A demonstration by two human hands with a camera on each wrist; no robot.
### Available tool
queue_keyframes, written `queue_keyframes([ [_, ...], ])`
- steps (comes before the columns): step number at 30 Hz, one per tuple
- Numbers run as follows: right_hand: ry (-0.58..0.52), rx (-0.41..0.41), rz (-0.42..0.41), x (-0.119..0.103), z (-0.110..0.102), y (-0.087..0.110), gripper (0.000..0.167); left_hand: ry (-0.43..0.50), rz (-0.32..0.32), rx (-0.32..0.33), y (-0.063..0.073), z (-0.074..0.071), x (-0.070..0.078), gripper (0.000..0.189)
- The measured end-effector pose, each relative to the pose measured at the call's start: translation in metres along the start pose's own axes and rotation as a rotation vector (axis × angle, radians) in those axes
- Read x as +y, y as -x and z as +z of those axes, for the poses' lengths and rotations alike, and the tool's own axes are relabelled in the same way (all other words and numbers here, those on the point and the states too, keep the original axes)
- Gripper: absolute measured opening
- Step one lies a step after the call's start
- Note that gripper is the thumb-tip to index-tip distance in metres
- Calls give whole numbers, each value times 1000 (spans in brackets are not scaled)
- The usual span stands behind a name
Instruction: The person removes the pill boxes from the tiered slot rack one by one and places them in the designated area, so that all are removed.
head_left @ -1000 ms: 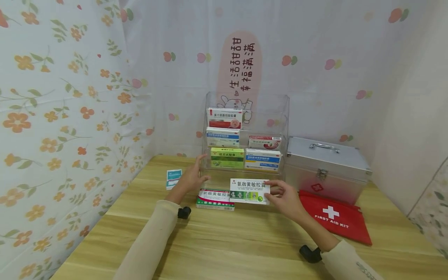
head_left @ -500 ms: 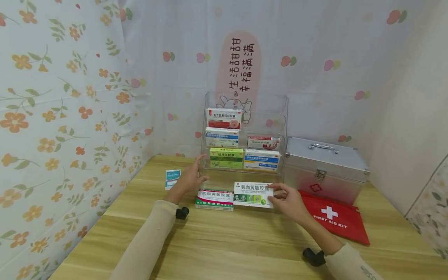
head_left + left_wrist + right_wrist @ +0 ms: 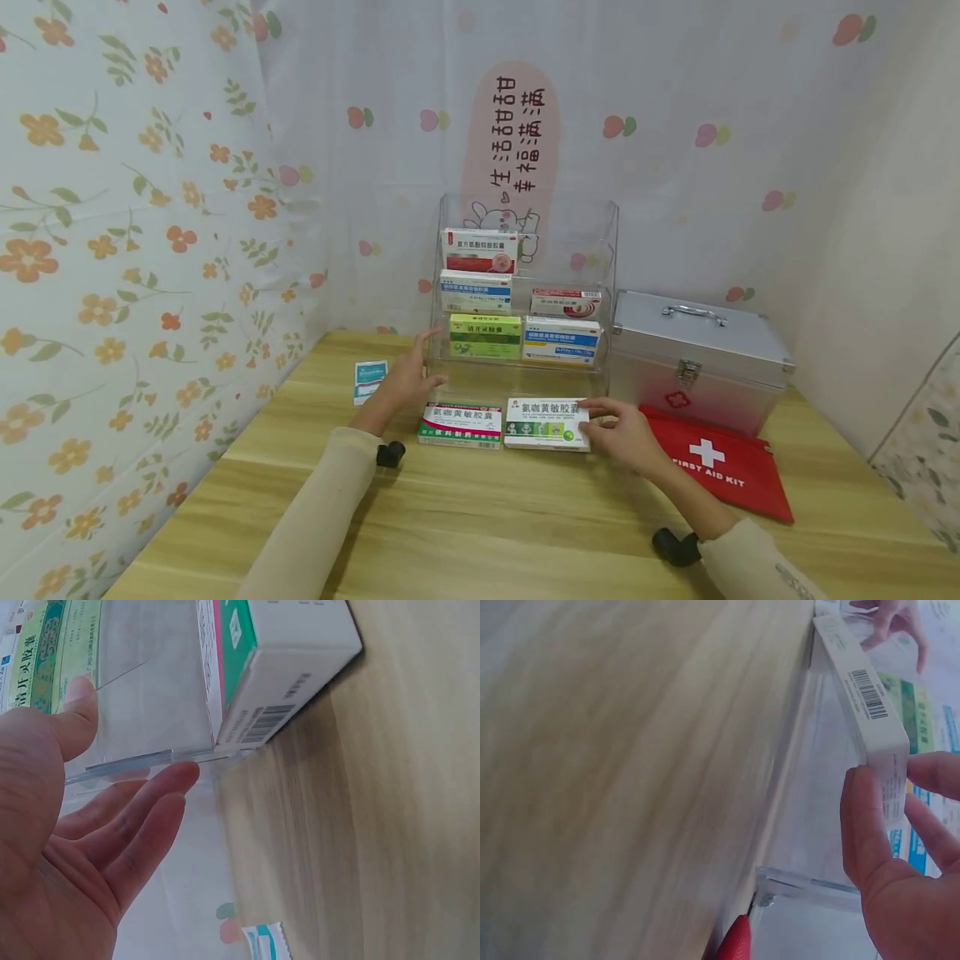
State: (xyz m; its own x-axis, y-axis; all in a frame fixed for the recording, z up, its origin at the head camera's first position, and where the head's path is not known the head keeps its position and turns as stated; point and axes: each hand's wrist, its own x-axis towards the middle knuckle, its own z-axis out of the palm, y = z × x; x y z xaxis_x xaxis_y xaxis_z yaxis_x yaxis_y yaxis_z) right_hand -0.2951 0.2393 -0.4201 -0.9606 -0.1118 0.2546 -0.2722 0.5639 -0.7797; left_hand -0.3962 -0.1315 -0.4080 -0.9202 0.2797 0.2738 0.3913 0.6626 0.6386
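White-and-green flat cardboard box at lower front of clear acrylic tiered rack, just right of white, red-and-green carton. Right hand pinches box's right end. Left hand, fingers loosely extended, at rack's left edge. Red first-aid pouch beside right forearm.

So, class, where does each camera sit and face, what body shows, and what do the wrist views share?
Head: on the head, facing forward and down at the rack; left fingers, right fingers, sleeves show.
Left wrist: worn there, facing the rack's side; left fingers show.
Right wrist: worn there, facing the held box; right fingers show, left fingers beyond.
Wrist views share: green box, left fingers.
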Motion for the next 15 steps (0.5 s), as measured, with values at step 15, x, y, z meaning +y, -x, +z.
queue_keyframes([
  [15,-86,-120,135,0,4,-4,36,-78,0,-63,-5,0,2,88],
])
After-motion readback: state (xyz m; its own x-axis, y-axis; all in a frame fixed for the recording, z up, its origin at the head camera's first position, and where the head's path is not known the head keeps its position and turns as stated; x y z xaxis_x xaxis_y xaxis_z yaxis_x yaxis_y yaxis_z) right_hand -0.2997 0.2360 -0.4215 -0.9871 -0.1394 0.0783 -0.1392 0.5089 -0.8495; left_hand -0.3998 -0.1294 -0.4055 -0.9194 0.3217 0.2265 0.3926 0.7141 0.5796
